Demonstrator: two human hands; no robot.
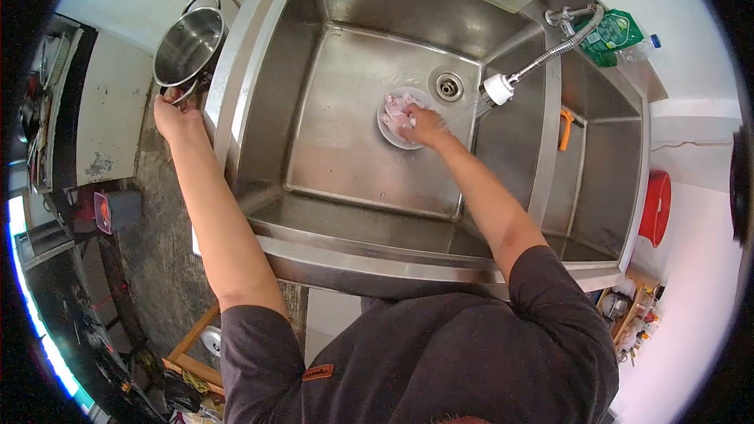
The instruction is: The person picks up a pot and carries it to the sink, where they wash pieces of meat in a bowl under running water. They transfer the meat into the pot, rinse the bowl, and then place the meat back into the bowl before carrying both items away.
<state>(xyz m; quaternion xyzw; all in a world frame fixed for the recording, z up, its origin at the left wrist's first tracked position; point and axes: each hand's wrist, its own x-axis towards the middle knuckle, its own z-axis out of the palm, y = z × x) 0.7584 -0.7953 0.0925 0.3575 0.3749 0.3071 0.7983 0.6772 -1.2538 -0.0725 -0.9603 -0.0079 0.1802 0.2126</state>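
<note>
Steel pot (188, 45): shiny, empty, 2 loop handles, just off the sink's (345, 141) left rim. White bowl (386, 132): upright on sink floor, nr the drain (448, 85), w/ pale pink raw meat (399, 112) inside.

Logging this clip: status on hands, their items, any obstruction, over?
Left hand gripping steel pot by its handle, beside the sink. Right hand on pale meat in bowl by the drain, grip unclear. Spray head close beside bowl.
</note>
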